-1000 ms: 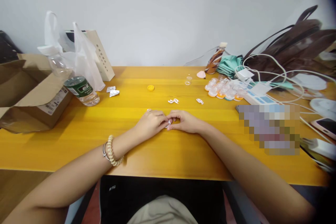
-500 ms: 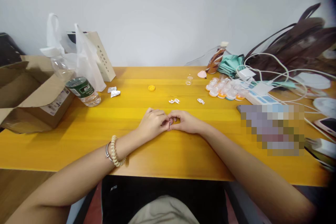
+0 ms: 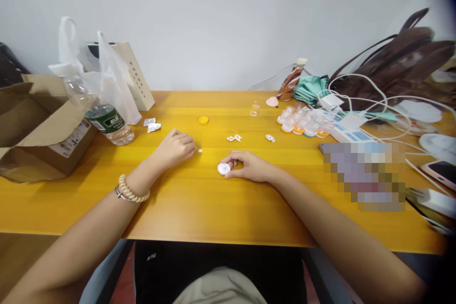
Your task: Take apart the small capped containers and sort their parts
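At frame centre, the right hand (image 3: pixel 249 166) pinches a small white round cap (image 3: pixel 224 168) between thumb and fingertips at its left edge, the cap resting flat on the yellow table (image 3: pixel 213 209). Just up and to the left lies a tiny white piece (image 3: pixel 200 150), directly off the fingertips of the left hand (image 3: pixel 174 146), whose fingers are loosely curled and hold nothing; that hand is the nearer to it. The piece is too small to show any long axis. A second earlier both hands met over the cap; the left has since drawn away toward the water bottle (image 3: pixel 107 121).
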A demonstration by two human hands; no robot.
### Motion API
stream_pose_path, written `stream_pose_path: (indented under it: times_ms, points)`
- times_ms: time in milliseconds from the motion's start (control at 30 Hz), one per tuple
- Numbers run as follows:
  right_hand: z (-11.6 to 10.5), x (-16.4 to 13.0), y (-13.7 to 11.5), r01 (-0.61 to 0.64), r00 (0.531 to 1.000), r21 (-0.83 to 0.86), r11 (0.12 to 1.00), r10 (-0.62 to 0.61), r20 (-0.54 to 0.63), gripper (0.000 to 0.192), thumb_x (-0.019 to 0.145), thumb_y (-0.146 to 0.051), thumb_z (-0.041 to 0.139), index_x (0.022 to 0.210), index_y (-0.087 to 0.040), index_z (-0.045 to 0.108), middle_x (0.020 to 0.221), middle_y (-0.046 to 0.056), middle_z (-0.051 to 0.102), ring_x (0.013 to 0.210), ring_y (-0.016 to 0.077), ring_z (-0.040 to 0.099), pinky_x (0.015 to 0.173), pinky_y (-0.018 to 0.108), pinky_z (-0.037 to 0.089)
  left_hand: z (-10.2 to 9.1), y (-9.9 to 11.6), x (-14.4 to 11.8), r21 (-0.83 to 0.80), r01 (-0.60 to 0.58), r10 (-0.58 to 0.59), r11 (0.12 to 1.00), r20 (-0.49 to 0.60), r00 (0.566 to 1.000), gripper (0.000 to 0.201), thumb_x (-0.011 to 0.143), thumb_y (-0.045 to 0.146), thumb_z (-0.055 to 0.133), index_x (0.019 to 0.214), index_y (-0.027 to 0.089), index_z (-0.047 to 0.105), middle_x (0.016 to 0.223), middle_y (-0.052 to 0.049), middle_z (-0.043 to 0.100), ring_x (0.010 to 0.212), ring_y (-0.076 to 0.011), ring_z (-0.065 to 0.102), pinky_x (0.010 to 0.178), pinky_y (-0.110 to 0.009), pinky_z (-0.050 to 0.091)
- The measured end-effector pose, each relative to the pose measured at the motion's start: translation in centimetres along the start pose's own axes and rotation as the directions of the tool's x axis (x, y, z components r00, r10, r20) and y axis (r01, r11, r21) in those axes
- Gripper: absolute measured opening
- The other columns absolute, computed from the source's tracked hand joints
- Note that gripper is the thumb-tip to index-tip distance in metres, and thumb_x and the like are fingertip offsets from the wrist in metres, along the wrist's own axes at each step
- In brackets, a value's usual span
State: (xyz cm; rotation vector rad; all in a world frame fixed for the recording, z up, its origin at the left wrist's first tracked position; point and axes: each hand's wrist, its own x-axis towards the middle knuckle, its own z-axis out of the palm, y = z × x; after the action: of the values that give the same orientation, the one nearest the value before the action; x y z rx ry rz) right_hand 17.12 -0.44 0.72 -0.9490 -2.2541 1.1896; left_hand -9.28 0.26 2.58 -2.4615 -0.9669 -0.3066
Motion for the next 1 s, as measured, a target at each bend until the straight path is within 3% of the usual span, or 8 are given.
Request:
stream_pose_path:
  times_ms: [167, 267, 367, 433, 567, 767, 1000]
  points:
    - [0.1, 0.0, 0.0, -0.001, 1.0, 0.001, 1.0, 0.001, 0.001, 0.032, 0.064, -0.027, 0.074, 0.093, -0.016, 0.067, 0.079, 0.001, 0.061, 0.073, 0.0137, 0.054, 0.071, 0.026, 0.043, -0.3, 0.8, 0.3, 0.009, -0.054, 0.054, 0.998, 0.052, 0.997, 0.028, 0.091, 0.025, 0.044, 0.073, 0.016, 0.063, 0.07, -0.003, 0.062, 0.067, -0.0151, 0.054, 0.066, -0.032, 0.03]
    - [0.0, 0.0, 0.0, -0.002, 1.0, 0.001, 1.0, 0.002, 0.004, 0.032, 0.064, -0.028, 0.074, 0.093, -0.016, 0.067, 0.079, 0.001, 0.061, 0.073, 0.0136, 0.054, 0.071, 0.026, 0.043, -0.3, 0.8, 0.2, -0.075, -0.026, 0.029, 0.997, 0.038, 0.999, 0.026, 0.09, 0.029, 0.044, 0.078, 0.017, 0.064, 0.075, -0.004, 0.063, 0.071, -0.0157, 0.056, 0.068, -0.032, 0.033]
    - [0.0, 0.1, 0.1, 0.0, 1.0, 0.001, 1.0, 0.0, 0.01, 0.032, 0.065, -0.029, 0.074, 0.093, -0.016, 0.067, 0.079, 0.001, 0.061, 0.073, 0.0136, 0.054, 0.07, 0.026, 0.043, 0.1, 0.5, 0.4, -0.229, 0.125, -0.12, 0.965, 0.037, 0.992, 0.027, 0.09, 0.034, 0.042, 0.092, 0.017, 0.064, 0.088, -0.007, 0.064, 0.082, -0.0188, 0.058, 0.075, -0.033, 0.039]
    - [0.0, 0.1, 0.2, 0.001, 1.0, -0.002, 1.0, -0.001, 0.011, 0.032, 0.064, -0.029, 0.074, 0.093, -0.016, 0.067, 0.079, 0.001, 0.061, 0.073, 0.0135, 0.054, 0.07, 0.026, 0.043, 0.8, 0.0, 1.0, -0.308, 0.261, -0.252, 0.915, 0.07, 0.965, 0.033, 0.091, 0.035, 0.039, 0.108, 0.016, 0.059, 0.105, -0.011, 0.062, 0.097, -0.0219, 0.056, 0.087, -0.035, 0.04]
    - [-0.1, 0.1, 0.3, 0.008, 1.0, -0.016, 1.0, -0.008, 0.006, 0.033, 0.064, -0.029, 0.074, 0.093, -0.016, 0.067, 0.079, 0.001, 0.061, 0.072, 0.0136, 0.054, 0.069, 0.026, 0.043, 3.3, -1.3, 2.7, -0.351, 0.383, -0.358, 0.855, 0.136, 0.924, 0.049, 0.091, 0.037, 0.034, 0.134, 0.013, 0.035, 0.137, -0.013, 0.042, 0.126, -0.024, 0.039, 0.105, -0.037, 0.032]
    - [-0.1, 0.0, 0.3, 0.02, 1.0, -0.028, 0.999, -0.019, 0.018, 0.033, 0.065, -0.03, 0.074, 0.094, -0.016, 0.066, 0.08, 0.001, 0.061, 0.073, 0.0138, 0.055, 0.069, 0.026, 0.044, 6.0, -1.9, 4.7, -0.376, 0.478, -0.415, 0.794, 0.24, 0.878, 0.051, 0.092, 0.043, 0.028, 0.137, 0.018, 0.033, 0.142, -0.01, 0.037, 0.131, -0.0237, 0.034, 0.108, -0.041, 0.027]
    - [-0.2, 0.0, 0.0, 0.027, 0.999, -0.051, 0.998, -0.026, 0.023, 0.033, 0.066, -0.03, 0.073, 0.095, -0.015, 0.066, 0.08, 0.001, 0.061, 0.073, 0.0135, 0.054, 0.07, 0.025, 0.043, 5.7, 0.1, 6.4, -0.423, 0.441, -0.368, 0.791, 0.246, 0.897, 0.047, 0.092, 0.04, 0.031, 0.136, 0.023, 0.035, 0.143, -0.007, 0.036, 0.133, -0.0233, 0.031, 0.108, -0.045, 0.024]
